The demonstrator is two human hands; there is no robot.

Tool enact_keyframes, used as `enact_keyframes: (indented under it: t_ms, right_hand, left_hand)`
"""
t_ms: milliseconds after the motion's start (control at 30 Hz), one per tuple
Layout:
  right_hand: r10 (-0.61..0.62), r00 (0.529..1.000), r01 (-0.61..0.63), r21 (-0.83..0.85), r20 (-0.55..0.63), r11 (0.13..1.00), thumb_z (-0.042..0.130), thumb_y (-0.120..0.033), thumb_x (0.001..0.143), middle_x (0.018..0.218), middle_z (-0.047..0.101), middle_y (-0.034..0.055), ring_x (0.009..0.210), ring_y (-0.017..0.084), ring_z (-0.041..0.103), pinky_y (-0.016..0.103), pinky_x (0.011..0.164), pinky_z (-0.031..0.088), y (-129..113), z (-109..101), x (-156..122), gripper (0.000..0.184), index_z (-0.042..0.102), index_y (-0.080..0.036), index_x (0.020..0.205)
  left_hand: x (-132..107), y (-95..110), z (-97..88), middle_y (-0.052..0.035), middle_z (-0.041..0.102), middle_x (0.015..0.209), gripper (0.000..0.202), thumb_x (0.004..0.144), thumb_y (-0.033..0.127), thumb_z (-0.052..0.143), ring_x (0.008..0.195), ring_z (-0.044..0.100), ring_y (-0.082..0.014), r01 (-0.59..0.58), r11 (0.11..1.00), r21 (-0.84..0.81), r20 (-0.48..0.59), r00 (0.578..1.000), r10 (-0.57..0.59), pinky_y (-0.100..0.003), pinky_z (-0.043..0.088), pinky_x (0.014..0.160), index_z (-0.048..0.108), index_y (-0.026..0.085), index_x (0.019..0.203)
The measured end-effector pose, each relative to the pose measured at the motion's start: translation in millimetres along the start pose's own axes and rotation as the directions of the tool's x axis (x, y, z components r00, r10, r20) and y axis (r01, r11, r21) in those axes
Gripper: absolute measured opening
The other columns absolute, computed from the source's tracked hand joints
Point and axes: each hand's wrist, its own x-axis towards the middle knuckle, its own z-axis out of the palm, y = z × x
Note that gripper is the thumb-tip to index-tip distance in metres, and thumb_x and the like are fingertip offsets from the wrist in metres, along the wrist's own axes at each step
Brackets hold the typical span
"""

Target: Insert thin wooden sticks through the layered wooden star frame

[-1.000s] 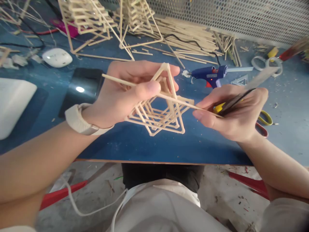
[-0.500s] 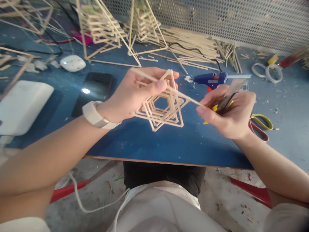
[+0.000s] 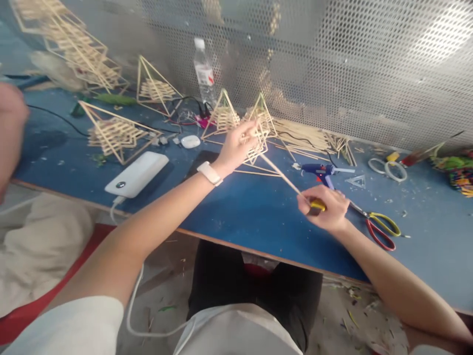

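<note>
My left hand (image 3: 236, 149), with a pale band on its wrist, is closed around a small star-shaped frame (image 3: 263, 140) of thin wooden sticks, above the back of the table. Blur and overlap make the frame hard to separate from the structures behind it. From its lower side a thin wooden stick (image 3: 281, 173) slants down to my right hand (image 3: 328, 209). The fingertips of that hand pinch the stick's near end. A yellow-and-dark cutter knife (image 3: 317, 207) is also gripped in the right palm, its blade not clearly visible.
A blue glue gun (image 3: 318, 169) and scissors (image 3: 382, 229) lie to the right. Wooden sticks (image 3: 306, 138) are piled along the perforated metal screen (image 3: 314, 64). Stick pyramids (image 3: 114, 135), a white power bank (image 3: 137, 173) and a bottle (image 3: 204, 71) stand leftward. Another person's limb (image 3: 11, 133) shows at the left edge.
The view has shifted to take in more of the table. My left hand has moved the star frame toward the back. The stick now slopes more steeply down to my right hand.
</note>
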Motion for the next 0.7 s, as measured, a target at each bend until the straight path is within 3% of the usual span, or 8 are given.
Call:
enact_keyframes:
  t_ms: [67, 133, 267, 400, 533, 700]
  right_hand:
    - [-0.178, 0.984, 0.177, 0.03, 0.032, 0.984, 0.086, -0.009, 0.087, 0.075, 0.078, -0.0035, 0.055, 0.014, 0.072, 0.027, 0.055, 0.059, -1.1, 2.1, -0.9, 0.026, 0.073, -0.025, 0.104]
    - [-0.249, 0.967, 0.246, 0.062, 0.053, 0.967, 0.085, -0.005, 0.085, 0.077, 0.079, -0.0028, 0.058, 0.016, 0.075, 0.029, 0.058, 0.062, -2.1, 4.7, -3.4, 0.033, 0.071, -0.024, 0.108]
    - [-0.262, 0.959, 0.255, 0.075, 0.112, 0.964, 0.08, -0.006, 0.087, 0.08, 0.081, -0.0036, 0.064, 0.018, 0.078, 0.032, 0.06, 0.066, -2.0, 7.6, -12.1, 0.035, 0.07, -0.028, 0.113]
    - [-0.274, 0.946, 0.269, 0.054, 0.17, 0.962, 0.079, -0.009, 0.089, 0.084, 0.083, -0.0042, 0.065, 0.018, 0.08, 0.032, 0.062, 0.067, 2.6, 6.2, -18.4, 0.037, 0.071, -0.031, 0.118]
    - [-0.279, 0.943, 0.275, 0.043, 0.184, 0.96, 0.078, -0.008, 0.093, 0.085, 0.082, -0.0026, 0.066, 0.017, 0.079, 0.031, 0.064, 0.065, 5.4, 4.7, -18.9, 0.035, 0.07, -0.028, 0.119]
    - [-0.22, 0.96, 0.21, 0.074, 0.172, 0.975, 0.077, -0.007, 0.092, 0.081, 0.08, -0.0036, 0.063, 0.018, 0.077, 0.032, 0.06, 0.064, 5.2, 6.2, -17.3, 0.033, 0.07, -0.029, 0.116]
  left_hand:
    - [3.2, 0.0, 6.6, -0.01, 0.075, 0.155, 0.044, 0.107, 0.027, 0.067, 0.15, 0.067, -0.0283, -0.216, 0.959, 0.181, 0.189, 0.965, 0.182, -0.054, 0.051, 0.134, 0.076, 0.026, 0.149]
    - [4.7, -4.4, 15.3, -0.0081, 0.077, 0.152, 0.04, 0.114, 0.025, 0.055, 0.156, 0.062, -0.0275, -0.375, 0.871, 0.318, 0.358, 0.898, 0.256, -0.06, 0.041, 0.141, 0.08, 0.028, 0.145]
    - [0.0, -18.8, 27.6, -0.0071, 0.075, 0.156, 0.046, 0.112, 0.014, 0.052, 0.164, 0.055, -0.0289, -0.443, 0.817, 0.369, 0.564, 0.806, 0.183, -0.071, 0.025, 0.147, 0.084, 0.033, 0.139]
    - [-6.4, -27.2, 16.4, -0.0059, 0.065, 0.169, 0.05, 0.105, 0.01, 0.061, 0.168, 0.053, -0.028, -0.462, 0.818, 0.341, 0.675, 0.726, 0.128, -0.065, 0.03, 0.148, 0.083, 0.037, 0.142]
    - [-8.4, -31.1, 2.2, -0.0077, 0.051, 0.181, 0.052, 0.108, 0.011, 0.055, 0.174, 0.044, -0.0273, -0.425, 0.823, 0.378, 0.647, 0.757, 0.094, -0.057, 0.045, 0.143, 0.079, 0.032, 0.149]
    - [-6.7, -28.2, 11.2, -0.0119, 0.05, 0.182, 0.053, 0.108, 0.017, 0.06, 0.17, 0.05, -0.0294, -0.361, 0.819, 0.445, 0.538, 0.839, 0.078, -0.056, 0.047, 0.141, 0.072, 0.027, 0.159]
